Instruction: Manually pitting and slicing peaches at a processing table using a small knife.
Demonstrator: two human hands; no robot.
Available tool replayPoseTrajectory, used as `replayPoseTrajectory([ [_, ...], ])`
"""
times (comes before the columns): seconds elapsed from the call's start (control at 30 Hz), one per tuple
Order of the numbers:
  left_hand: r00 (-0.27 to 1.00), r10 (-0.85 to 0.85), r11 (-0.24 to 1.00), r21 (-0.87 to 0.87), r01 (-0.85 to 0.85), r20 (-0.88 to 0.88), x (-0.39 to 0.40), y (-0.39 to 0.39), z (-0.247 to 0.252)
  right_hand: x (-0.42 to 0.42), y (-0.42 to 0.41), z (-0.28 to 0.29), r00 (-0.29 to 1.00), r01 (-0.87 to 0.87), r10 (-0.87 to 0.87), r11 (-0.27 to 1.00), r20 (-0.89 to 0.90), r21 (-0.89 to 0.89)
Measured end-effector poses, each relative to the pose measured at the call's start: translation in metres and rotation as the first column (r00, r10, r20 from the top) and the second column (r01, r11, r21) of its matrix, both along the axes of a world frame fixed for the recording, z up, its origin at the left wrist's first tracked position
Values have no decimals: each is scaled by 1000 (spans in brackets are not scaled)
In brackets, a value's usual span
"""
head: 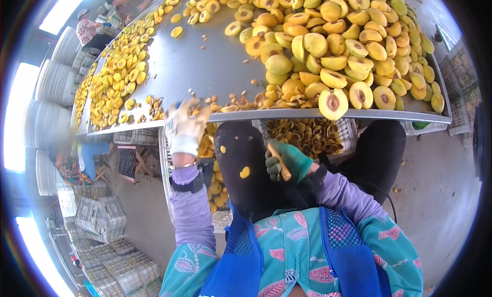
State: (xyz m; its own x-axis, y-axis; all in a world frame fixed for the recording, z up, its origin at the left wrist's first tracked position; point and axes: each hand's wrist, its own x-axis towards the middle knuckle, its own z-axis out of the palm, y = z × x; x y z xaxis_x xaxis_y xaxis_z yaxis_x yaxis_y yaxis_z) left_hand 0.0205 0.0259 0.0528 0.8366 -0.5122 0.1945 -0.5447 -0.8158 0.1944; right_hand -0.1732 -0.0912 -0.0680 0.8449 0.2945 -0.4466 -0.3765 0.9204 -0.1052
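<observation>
My left hand (187, 122), in a pale work glove, is at the near edge of the metal table (207, 66), beside small fruit scraps; its fingers are spread and I see nothing held. My right hand (289, 162), in a green-coated glove, is closed around a wooden handle (279, 160) above my lap; any blade is hidden. Halved yellow stone fruits (332, 59), seemingly peaches, are heaped at the table's right. One half, cut face up (333, 104), sits at the rim. Brown scraps (242, 104) line the edge.
Below the table stand a crate of brown pit scraps (307, 135) and a crate of fruit halves (217, 181). More cut fruit (119, 82) covers the table's left. Stacked crates (115, 258) and a seated co-worker (90, 30) are at the left.
</observation>
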Motion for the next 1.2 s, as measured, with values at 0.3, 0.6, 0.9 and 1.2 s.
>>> replayPoseTrajectory([
  [0.3, 688, -597, 757, -5, 653, -413, 34, -180, -30, -20, -21, 51, 989, 144, -111, 843, 96, -518],
  [0.6, 393, -688, 547, -792, -272, -610, -33, -78, -20, 29, -34, 64, 885, 386, -85, -417, 459, -822],
  [0.9, 687, -593, 550, -834, -34, -419, -60, -73, -40, 29, -7, 34, 865, 436, 147, -694, 480, -573],
  [1.2, 669, -604, 572, -820, -15, -433, -62, -54, -43, 14, 19, 64, 932, 344, -242, 824, 270, -449],
])
